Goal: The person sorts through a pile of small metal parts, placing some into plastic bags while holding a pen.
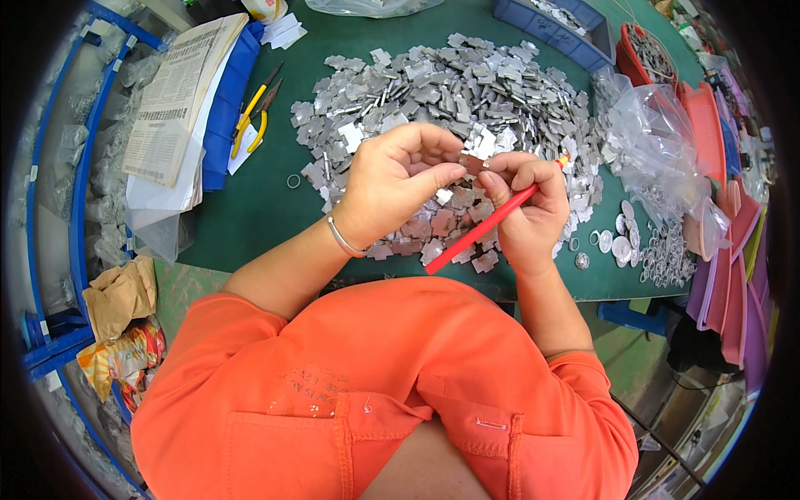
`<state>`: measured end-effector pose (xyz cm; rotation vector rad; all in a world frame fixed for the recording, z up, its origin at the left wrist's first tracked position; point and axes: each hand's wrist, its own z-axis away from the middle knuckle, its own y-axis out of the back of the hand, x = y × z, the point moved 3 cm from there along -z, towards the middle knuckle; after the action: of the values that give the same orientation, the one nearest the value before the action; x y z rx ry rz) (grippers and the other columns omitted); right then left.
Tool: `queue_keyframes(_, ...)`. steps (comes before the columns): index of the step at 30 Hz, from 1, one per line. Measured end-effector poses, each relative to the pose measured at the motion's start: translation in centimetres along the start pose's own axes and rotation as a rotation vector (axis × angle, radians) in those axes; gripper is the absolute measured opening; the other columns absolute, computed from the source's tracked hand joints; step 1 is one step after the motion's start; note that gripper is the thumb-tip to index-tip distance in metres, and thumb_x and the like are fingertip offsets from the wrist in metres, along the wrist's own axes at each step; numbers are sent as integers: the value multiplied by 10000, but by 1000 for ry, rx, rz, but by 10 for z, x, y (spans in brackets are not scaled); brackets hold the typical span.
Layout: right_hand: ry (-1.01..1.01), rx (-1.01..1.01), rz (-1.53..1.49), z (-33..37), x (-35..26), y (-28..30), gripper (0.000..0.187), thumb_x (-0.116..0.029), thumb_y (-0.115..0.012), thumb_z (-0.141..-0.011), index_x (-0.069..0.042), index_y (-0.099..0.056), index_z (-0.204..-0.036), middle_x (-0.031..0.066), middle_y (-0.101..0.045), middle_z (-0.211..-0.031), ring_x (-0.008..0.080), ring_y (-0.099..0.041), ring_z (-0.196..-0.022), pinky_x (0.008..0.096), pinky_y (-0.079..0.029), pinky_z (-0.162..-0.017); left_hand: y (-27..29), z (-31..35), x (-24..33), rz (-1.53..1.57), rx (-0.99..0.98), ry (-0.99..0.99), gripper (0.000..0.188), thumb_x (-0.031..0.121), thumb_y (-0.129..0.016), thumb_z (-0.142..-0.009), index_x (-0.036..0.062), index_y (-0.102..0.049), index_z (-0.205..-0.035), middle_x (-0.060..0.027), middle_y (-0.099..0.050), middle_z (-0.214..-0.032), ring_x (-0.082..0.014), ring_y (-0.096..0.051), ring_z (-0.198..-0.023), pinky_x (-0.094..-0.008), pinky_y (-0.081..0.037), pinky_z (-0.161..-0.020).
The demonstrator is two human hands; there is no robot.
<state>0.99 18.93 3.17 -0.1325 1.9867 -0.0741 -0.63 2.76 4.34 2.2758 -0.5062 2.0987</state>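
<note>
Between the fingertips of both hands is a small flat metal piece (474, 163), held just above the pile. My left hand (398, 179), with a bangle (343, 237) at its wrist, pinches the piece's left end between thumb and fingers. At the other end, my right hand (530, 204) has its thumb and fingers closed on the piece. A red pen-like stick (479, 231) also lies in the right hand, slanting down to the left from the palm. Beneath and beyond both hands spreads a heap of grey, notched metal plates (450, 87).
Yellow-handled pliers (248, 125) lie left beside a blue bin (225, 108) topped with newspapers (179, 100). Far right stand a blue-grey crate (554, 33) and a red basket (646, 54). Clear plastic bags (650, 133), metal discs (622, 247) and small rings (667, 258) lie on the green table's right.
</note>
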Motion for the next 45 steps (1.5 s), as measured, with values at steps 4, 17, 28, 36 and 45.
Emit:
queue_keyframes(4, -80, 41, -114, 1, 0, -2, 275, 94, -622, -777, -57, -397, -824, 127, -592, -912, 110, -540, -769, 228, -459, -671, 2, -1, 9, -338, -40, -315, 173, -64, -639, -748, -22, -606, -913, -90, -630, -897, -146, -631, -825, -258, -545, -702)
queue_keyframes(17, -206, 144, -264, 1, 7, 7, 302, 110, -641, -751, -71, -403, -802, 118, -579, -934, 113, -552, -775, 233, -482, -691, 13, -7, -3, -60, 100, -73, 130, -56, -569, -820, -23, -568, -946, -64, -624, -887, -123, -623, -823, -232, -500, -735)
queue_keyframes(28, 133, 643, 1192, -88, -23, 259, 210, -42, -674, -779, -22, -474, -719, 94, -653, -839, 154, -583, -758, 281, -472, -739, 42, -28, -4, -882, 11, -249, 196, 151, -701, -750, 16, -645, -880, -54, -593, -857, -147, -564, -730, -254, -459, -646)
queue_keyframes(36, 414, 394, 723, -72, -14, 113, 151, -21, -647, -807, -37, -505, -759, 108, -662, -896, 145, -594, -809, 270, -470, -744, 29, -39, -11, -1150, -13, -420, 138, 153, -650, -771, 22, -645, -815, -95, -575, -800, -282, -567, -773, -358, -449, -725)
queue_keyframes(45, 72, -165, 356, -41, 10, -5, 229, 51, -675, -714, -26, -464, -758, 141, -643, -973, 192, -618, -823, 283, -490, -712, 18, -27, 10, -867, 21, -490, 37, 49, -618, -783, 14, -610, -794, -101, -583, -780, -277, -575, -711, -338, -462, -640)
